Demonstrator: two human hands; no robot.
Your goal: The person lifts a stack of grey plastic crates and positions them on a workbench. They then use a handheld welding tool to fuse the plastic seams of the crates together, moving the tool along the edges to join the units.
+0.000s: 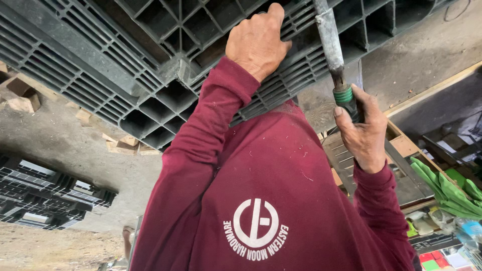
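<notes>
A dark grey plastic pallet with a grid of open cells fills the top of the view. My left hand grips one of its ribs near the middle edge, fingers curled over it. My right hand is closed around the black handle of a long grey metal tool with a green collar. The tool's shaft runs up across the pallet and its far end is out of view. My maroon long-sleeved shirt covers the lower middle of the view.
Wood scraps lie on the concrete floor at left. More black pallets are stacked at lower left. Green gloves rest on a cluttered wooden bench at right, with small coloured items below them.
</notes>
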